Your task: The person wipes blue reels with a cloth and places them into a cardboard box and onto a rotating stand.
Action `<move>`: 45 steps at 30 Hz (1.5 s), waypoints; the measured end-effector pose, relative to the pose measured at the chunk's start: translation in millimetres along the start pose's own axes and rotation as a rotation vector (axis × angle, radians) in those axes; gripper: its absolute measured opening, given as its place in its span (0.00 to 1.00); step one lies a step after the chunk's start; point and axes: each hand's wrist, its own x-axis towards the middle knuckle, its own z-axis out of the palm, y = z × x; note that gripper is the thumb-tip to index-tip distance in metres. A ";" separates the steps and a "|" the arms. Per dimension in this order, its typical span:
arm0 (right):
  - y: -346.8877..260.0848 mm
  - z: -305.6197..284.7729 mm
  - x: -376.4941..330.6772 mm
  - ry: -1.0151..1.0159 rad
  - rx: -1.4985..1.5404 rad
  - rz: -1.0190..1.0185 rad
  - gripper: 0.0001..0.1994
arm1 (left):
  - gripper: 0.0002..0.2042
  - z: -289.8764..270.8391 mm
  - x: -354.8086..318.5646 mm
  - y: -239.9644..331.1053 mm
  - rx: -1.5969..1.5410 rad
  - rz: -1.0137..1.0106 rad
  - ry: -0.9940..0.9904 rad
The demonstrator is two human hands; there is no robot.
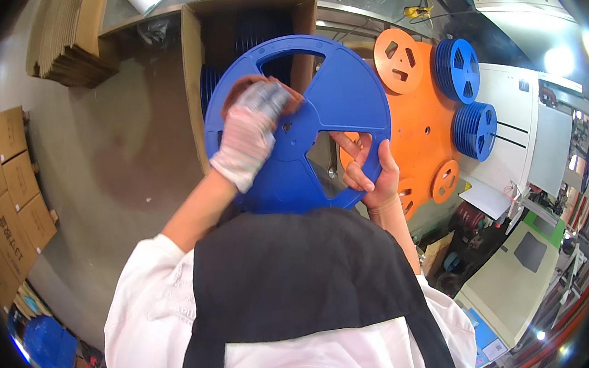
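A large blue plastic reel (350, 86) with cut-out windows is held up in front of my black apron. My left hand (244, 138), in a pale glove with grey fingertips, presses a reddish-brown cloth (237, 93) against the reel's face, left of its centre hole. Motion smears that hand and the cloth a little. Bare, my right hand (379, 177) grips the reel's lower right rim, with the thumb outside the edge and the fingers showing through a window.
An open cardboard box (192, 60) behind the reel contains more blue reels. To the right, an orange round plate (428, 121) carries orange reels (397, 60) and stacked blue reels (476, 131). Cartons (9, 206) are piled at far left, below flattened cardboard (66, 46).
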 end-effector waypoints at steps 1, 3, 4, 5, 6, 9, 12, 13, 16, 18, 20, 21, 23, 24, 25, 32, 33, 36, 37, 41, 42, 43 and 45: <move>0.2 -2.8 2.8 0.013 0.000 -0.023 0.26 | 0.21 -1.9 -2.0 16.7 -0.022 0.067 -0.040; 5.7 -4.5 1.7 0.064 0.009 -0.034 0.28 | 0.22 15.0 -15.4 44.2 -0.127 0.243 -0.096; 4.5 -3.5 2.7 0.056 -0.027 -0.042 0.28 | 0.21 12.4 -14.2 40.0 -0.123 0.185 -0.083; 5.2 -6.0 2.3 0.093 0.019 -0.069 0.28 | 0.20 7.2 -10.6 29.4 -0.119 0.136 -0.074; 5.3 -9.8 1.5 0.130 0.065 -0.094 0.27 | 0.17 -1.2 -12.9 5.4 -0.087 -0.019 -0.139; -2.8 -30.3 -7.7 0.134 0.170 -0.184 0.30 | 0.10 -41.3 -47.4 -57.2 0.156 -0.449 0.003; -15.1 -43.3 -6.0 0.056 0.202 -0.232 0.32 | 0.13 -49.4 -101.4 -109.5 -0.387 -0.855 0.150; -18.6 -44.5 -3.1 0.024 0.215 -0.243 0.32 | 0.13 -42.4 -113.9 -119.1 -0.749 -0.890 0.269; -22.5 -46.1 8.8 -0.021 0.289 -0.221 0.32 | 0.22 -40.7 -86.0 -69.0 -1.376 -1.016 0.106; -20.9 -50.1 15.5 -0.065 0.344 -0.187 0.32 | 0.28 -28.2 -73.5 -47.4 -1.531 -1.016 0.103; -20.0 -51.9 19.2 -0.067 0.359 -0.173 0.32 | 0.30 -22.0 -68.2 -34.3 -1.583 -0.969 0.128; -20.2 -53.0 20.5 -0.069 0.365 -0.163 0.32 | 0.31 -19.9 -71.3 -37.7 -1.606 -0.913 0.106; -22.7 -63.0 23.5 -0.129 0.343 -0.143 0.32 | 0.32 -21.1 -67.9 -29.4 -1.592 -0.815 0.095; -24.6 -66.9 24.6 -0.160 0.332 -0.131 0.33 | 0.32 -23.3 -68.7 -20.7 -1.558 -0.776 0.109; -27.3 -68.3 25.9 -0.127 0.295 -0.124 0.33 | 0.32 -25.6 -66.7 -12.4 -1.519 -0.734 0.123; -26.1 -123.5 40.9 0.823 -0.700 -0.135 0.32 | 0.20 -40.1 -65.0 37.3 -1.176 -0.704 0.043; -22.8 -122.6 40.0 0.776 -0.868 -0.207 0.31 | 0.18 -39.1 -55.1 54.1 -1.081 -0.677 -0.003; -7.6 -75.7 33.8 0.342 -0.661 -0.154 0.31 | 0.18 -25.4 -24.0 84.1 -0.465 -0.501 -0.351; -3.3 -56.9 30.2 0.218 -0.530 -0.133 0.32 | 0.19 -26.1 -8.2 103.7 -0.216 -0.469 -0.470; -2.1 -17.4 10.2 -0.016 0.040 -0.053 0.40 | 0.22 4.7 -2.8 119.9 0.102 -0.349 -0.834; -2.4 -19.5 7.1 -0.005 0.021 -0.043 0.40 | 0.19 9.5 -5.8 119.1 0.146 -0.343 -0.840; -0.9 -25.0 6.2 0.005 0.004 -0.047 0.40 | 0.18 14.1 -8.5 117.3 0.167 -0.350 -0.860; 4.0 -38.1 7.7 0.042 0.017 -0.028 0.38 | 0.17 20.2 -12.8 116.8 0.211 -0.363 -0.902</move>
